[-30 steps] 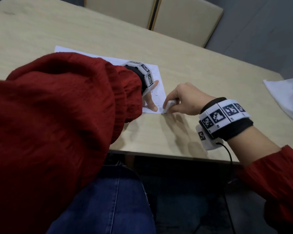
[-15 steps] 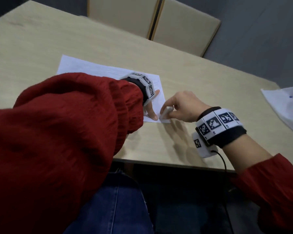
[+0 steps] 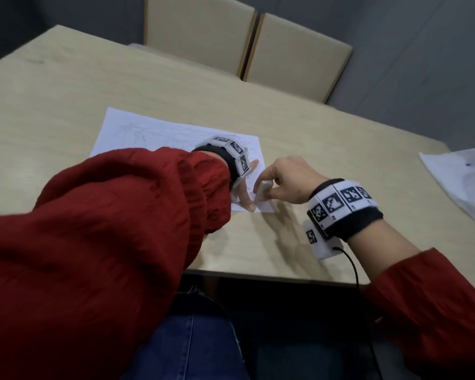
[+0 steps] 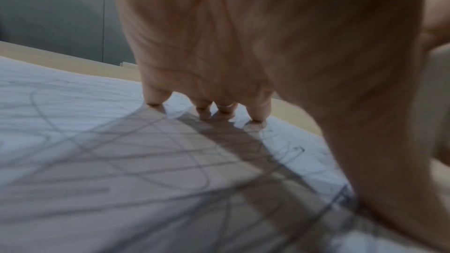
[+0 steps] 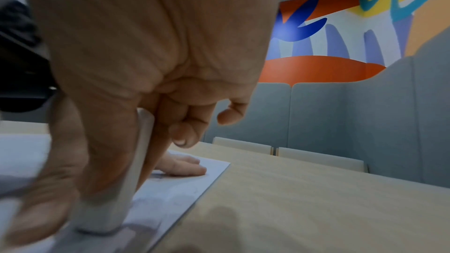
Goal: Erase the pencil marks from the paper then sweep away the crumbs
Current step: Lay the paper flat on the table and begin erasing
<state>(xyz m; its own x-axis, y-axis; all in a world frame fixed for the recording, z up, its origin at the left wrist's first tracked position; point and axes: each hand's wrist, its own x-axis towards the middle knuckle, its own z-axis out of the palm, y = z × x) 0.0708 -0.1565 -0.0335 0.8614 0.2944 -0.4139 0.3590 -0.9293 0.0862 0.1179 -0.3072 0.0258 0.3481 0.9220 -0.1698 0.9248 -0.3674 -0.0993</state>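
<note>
Fingertips (image 4: pixel 155 99) of the left hand (image 3: pixel 246 193) are pressed flat on the paper (image 3: pixel 154 133). A white eraser (image 3: pixel 261 191) is pinched upright by the right hand (image 3: pixel 288 182) at the paper's corner. Pencil marks (image 4: pixel 121 161) are seen blurred.

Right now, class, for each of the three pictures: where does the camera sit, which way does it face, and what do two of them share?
Head: worn on the head, facing down at the table; both red sleeves and hands show.
Left wrist: under the left hand, facing its fingertips pressing the paper.
Right wrist: behind the right hand, facing the eraser it pinches.
Shared: head and right wrist both show eraser and chairs.
</note>
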